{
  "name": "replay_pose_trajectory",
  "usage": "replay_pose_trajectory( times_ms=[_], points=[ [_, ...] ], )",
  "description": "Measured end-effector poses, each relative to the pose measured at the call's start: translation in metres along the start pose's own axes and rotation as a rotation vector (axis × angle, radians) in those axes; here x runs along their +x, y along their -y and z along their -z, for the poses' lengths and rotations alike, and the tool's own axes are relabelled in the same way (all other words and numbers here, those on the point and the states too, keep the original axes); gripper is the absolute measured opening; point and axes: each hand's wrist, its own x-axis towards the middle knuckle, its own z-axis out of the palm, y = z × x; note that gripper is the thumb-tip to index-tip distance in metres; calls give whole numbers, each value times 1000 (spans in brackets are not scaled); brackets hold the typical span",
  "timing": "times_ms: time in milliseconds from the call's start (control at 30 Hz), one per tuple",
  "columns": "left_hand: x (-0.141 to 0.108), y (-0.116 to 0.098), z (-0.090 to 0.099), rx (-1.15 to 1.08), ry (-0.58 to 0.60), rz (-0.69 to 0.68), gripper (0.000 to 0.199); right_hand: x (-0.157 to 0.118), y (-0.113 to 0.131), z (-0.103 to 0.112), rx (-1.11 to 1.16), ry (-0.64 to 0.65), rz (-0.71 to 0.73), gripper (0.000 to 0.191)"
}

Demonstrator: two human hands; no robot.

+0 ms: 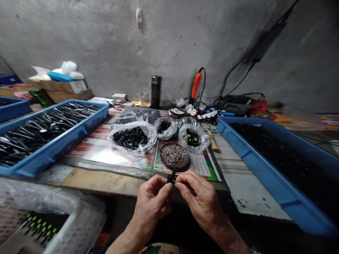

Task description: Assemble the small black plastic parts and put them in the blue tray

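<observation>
Head view | gripping black part point(172, 176) in left hand point(151, 199); working at its edge with right hand point(199, 197), hold unclear | apparently mid-piece, with many metal pins point(173, 154) left in dish point(183, 164)

Low forward path from left hand point(152, 199) and right hand point(200, 197): blocked by round dish point(182, 164), tip of black piece point(171, 176) near its rim. Beyond dish, close-set row: large bag point(152, 140), small bag point(173, 130), right bag point(203, 141). Leftward: passage over printed sheet point(90, 148) to left tray point(69, 148) wall. Rightward: lane before right tray point(265, 178); wooden handle point(213, 141) lies at far end. Back: upright flask point(155, 93).
</observation>
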Motion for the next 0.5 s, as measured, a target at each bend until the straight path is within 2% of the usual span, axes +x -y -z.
replay_pose_trajectory(
  times_ms=[233,500],
  points=[
    [-3,5,-1,141,-50,-86,50,-4,1,-1,-76,-20,47,19],
    [-4,13,1,388,-86,-290,27,-9,5,-3,-110,-50,54,18]
  ],
)
